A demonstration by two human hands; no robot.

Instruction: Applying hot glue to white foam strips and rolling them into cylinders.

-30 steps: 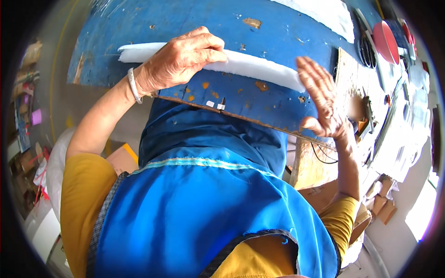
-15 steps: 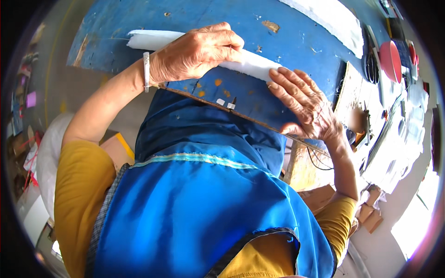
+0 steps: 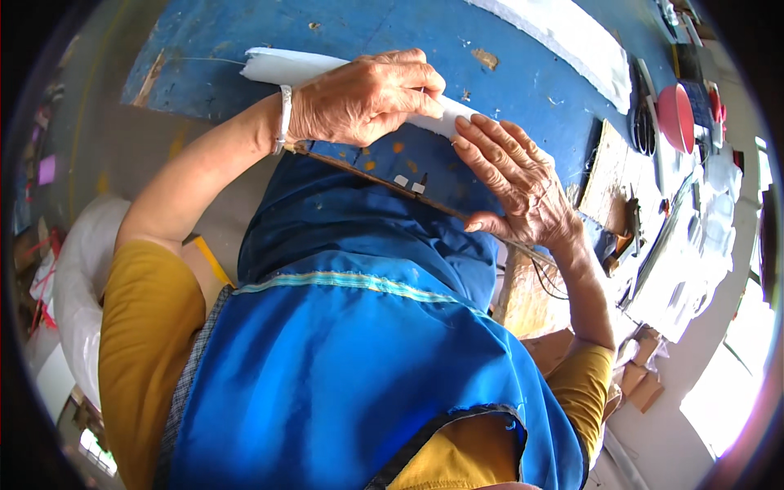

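White foam strip (image 3: 282, 65) lies across the near part of the blue tabletop (image 3: 506, 49), its left end sticking out bare. The left hand (image 3: 363, 98) is curled over the strip's middle, fingers bent down and clamping it against the wood. The right hand (image 3: 514, 175) lies open and flat, fingers spread, pressing where the strip's other end runs beneath it by the tabletop's edge. This looks like the smoothing or folding stage; the next move would call for steady pressure from both hands so the strip does not slip.
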